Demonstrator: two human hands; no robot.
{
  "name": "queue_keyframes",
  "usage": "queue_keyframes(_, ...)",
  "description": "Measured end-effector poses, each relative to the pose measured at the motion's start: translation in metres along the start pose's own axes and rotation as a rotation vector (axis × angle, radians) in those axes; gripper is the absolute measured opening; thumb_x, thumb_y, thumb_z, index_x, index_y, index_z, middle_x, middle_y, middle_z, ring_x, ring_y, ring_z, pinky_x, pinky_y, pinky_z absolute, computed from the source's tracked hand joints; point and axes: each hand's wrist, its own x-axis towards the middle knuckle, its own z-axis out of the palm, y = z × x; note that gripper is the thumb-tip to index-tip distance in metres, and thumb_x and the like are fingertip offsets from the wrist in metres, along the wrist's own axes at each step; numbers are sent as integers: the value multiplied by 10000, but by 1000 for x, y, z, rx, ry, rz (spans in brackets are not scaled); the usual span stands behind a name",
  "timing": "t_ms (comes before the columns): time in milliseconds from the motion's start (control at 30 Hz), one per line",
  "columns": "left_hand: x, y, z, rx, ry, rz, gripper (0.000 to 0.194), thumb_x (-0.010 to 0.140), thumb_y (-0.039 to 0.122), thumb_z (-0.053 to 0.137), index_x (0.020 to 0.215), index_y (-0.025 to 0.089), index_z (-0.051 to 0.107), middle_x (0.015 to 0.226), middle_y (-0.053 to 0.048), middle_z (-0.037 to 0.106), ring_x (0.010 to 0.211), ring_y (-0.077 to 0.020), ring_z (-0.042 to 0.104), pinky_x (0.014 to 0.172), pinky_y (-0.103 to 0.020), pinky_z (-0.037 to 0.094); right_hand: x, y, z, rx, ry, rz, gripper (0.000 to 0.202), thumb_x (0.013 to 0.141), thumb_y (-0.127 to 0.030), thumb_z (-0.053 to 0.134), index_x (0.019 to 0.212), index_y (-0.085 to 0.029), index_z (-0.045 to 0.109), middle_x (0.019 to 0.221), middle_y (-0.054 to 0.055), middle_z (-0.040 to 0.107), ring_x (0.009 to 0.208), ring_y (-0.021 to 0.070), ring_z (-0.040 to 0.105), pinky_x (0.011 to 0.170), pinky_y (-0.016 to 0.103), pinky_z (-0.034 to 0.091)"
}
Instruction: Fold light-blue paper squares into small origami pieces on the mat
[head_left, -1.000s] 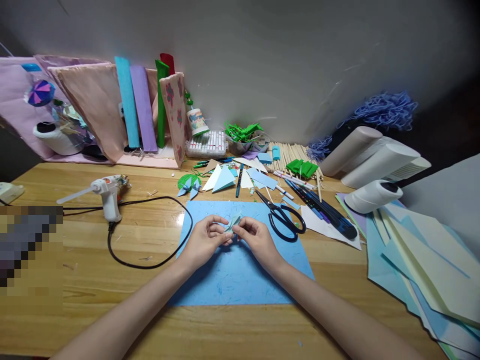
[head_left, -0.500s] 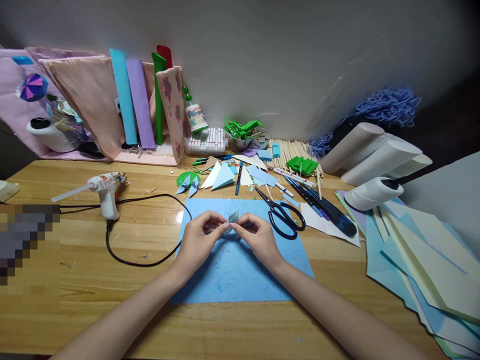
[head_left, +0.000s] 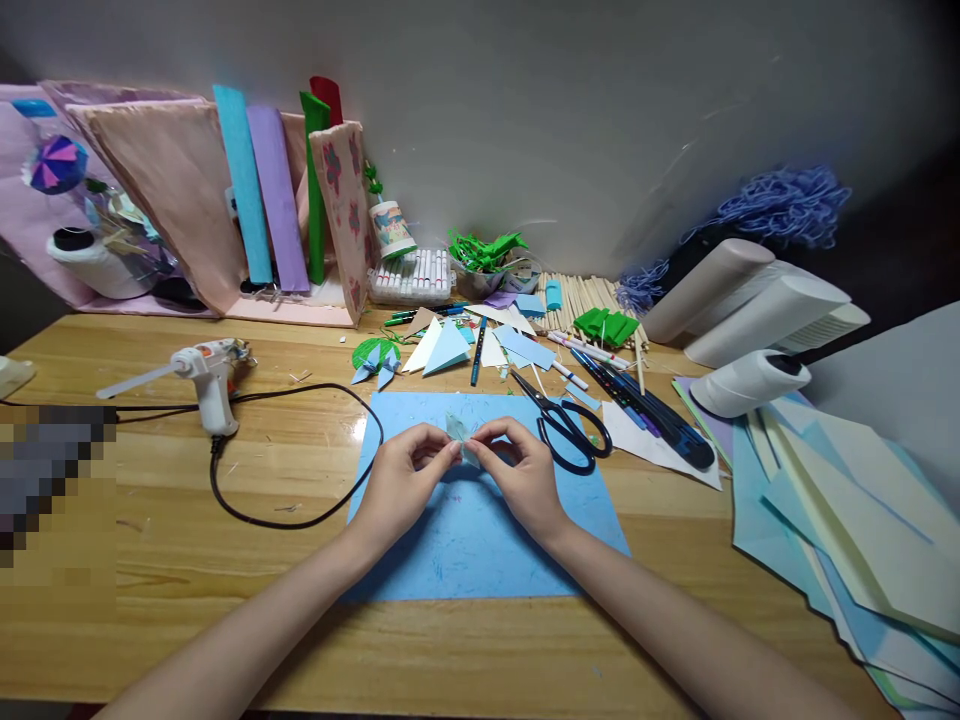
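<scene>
Small folded paper piece (head_left: 459,430) pinched between left hand (head_left: 401,485) and right hand (head_left: 521,478), both grips narrow on it, fingertips meeting; held just above blue sheet (head_left: 480,545) on worktop (head_left: 225,600). Scissors (head_left: 562,432) just right.

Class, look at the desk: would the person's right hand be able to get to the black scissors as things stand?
Probably yes. The scissors lie open on the blue sheet's edge, just beside the right hand, with nothing between them. But that hand and the left hand both pinch the small folded paper, so it would have to let go.
</scene>
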Motion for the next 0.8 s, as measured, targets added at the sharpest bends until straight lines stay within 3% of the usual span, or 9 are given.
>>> queue_keyframes(267,-1,0,0,13,68,27,177,714,331,618,713,154,617,709,-39,653,688,-162,616,644,-234,478,1,0,-1,-139,-5,-73,67,777,-252,588,784,-189,609,788,37,584,751,160,544,664,290,450)
queue_keyframes(400,0,0,1,-36,67,-40,180,684,320,647,706,145,611,690,-33,653,676,-166,629,632,-238,489,1,-2,-3,-231,-41,-135,40,784,-217,565,768,-191,590,754,31,585,707,155,518,658,298,431)
queue_keyframes(600,2,0,3,-165,28,-190,175,659,294,666,617,130,621,622,-26,662,636,-153,638,645,-243,511,-2,-4,-4,-472,-22,-423,90,754,-127,563,760,-210,596,710,22,580,727,172,503,687,320,410)
queue_keyframes(800,2,0,5,-247,8,-227,171,670,281,661,609,123,632,616,-12,652,615,-121,617,655,-224,510,-3,1,-7,-666,-15,-638,89,760,-130,571,790,-201,617,665,34,580,681,178,478,637,316,404)
